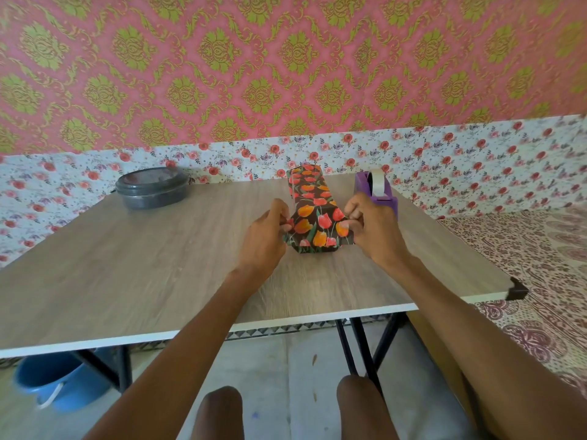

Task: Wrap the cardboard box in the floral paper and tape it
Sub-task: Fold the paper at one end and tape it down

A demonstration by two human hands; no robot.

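Centrally, the box (309,188) lies between left grip (265,236) and right grip (373,228), long axis pointing away; both pinch its near-end floral paper (317,231).

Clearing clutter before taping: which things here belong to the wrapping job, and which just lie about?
In the job: floral-wrapped box, its paper pinched by left hand and right hand; purple tape dispenser.
Lying about: dark lidded container; blue bucket under the table.
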